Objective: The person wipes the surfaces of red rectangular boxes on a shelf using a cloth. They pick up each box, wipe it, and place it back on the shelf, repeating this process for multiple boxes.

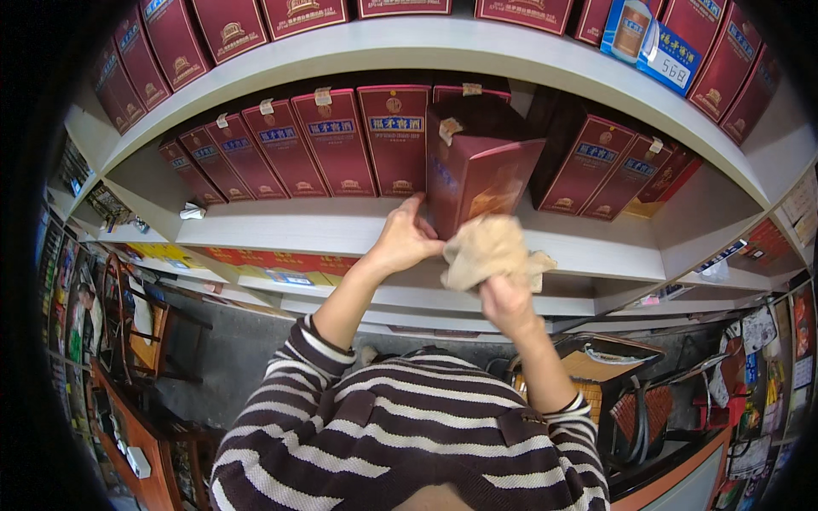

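A maroon liquor box point(473, 166) stands turned at an angle on the middle shelf, a corner pointing towards me. My left hand point(404, 235) is at its lower left corner, thumb in front and fingers along the side, steadying it. Bunched in my right hand point(508, 303) is a beige cloth point(489, 252), which covers the lower front of the box. Motion blurs both the cloth and that hand. A paper sticker point(450, 129) sits at the box's top edge.
Matching boxes point(335, 144) line the shelf at left, with more boxes point(585, 166) at right. A crumpled white scrap point(192, 211) lies on the shelf board point(287, 223). Overhead, another shelf point(409, 41) bears boxes and a blue price card point(671, 61). Wooden chairs point(150, 338) stand behind me.
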`<state>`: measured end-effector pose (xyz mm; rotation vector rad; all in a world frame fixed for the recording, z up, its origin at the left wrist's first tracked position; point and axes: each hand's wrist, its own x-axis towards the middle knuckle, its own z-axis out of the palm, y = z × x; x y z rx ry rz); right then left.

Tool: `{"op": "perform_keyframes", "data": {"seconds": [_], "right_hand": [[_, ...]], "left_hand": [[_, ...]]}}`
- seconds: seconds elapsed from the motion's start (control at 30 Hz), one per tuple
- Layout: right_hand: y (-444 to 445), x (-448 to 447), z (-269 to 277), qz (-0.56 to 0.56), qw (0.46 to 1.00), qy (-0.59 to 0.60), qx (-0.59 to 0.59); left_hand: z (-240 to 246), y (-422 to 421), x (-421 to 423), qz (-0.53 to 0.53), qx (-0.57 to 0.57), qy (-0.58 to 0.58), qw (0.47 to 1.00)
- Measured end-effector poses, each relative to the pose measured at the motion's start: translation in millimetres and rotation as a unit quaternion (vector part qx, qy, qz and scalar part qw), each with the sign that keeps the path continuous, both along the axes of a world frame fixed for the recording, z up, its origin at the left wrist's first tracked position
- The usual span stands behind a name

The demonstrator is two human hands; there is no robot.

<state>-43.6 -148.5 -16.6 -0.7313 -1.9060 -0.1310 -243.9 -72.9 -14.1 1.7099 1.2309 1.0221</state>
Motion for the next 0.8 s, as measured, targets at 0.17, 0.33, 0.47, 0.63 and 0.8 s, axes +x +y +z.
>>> {"op": "perform_keyframes", "data": {"seconds": [0.17,0.33,0.47,0.63,0.8], "right_hand": [[19.6,11.0,79.4,-0.049,0.979,-0.076,0.181],[29.3,-12.7,103.1,-0.137,0.907,-0.287,0.276],[31.8,-28.2,65.3,-0.037,0.866,-0.467,0.175],[27.5,-36.4,5.9,-0.023,0.893,-0.439,0.093],[4.0,-10.4,-16.5,-0.009,0.981,-0.194,0.001]], "left_hand": [[1.4,6.4,25.1,0.016,0.202,0.096,0.975],[-12.8,-2.7,16.8,-0.052,0.122,-0.071,0.989],[-24.4,0.3,-5.8,-0.052,0.098,-0.022,0.994],[-28.8,11.6,-31.8,-0.059,0.114,0.018,0.992],[-22.3,11.2,-26.6,-0.079,-0.042,-0.084,0.992]]}}
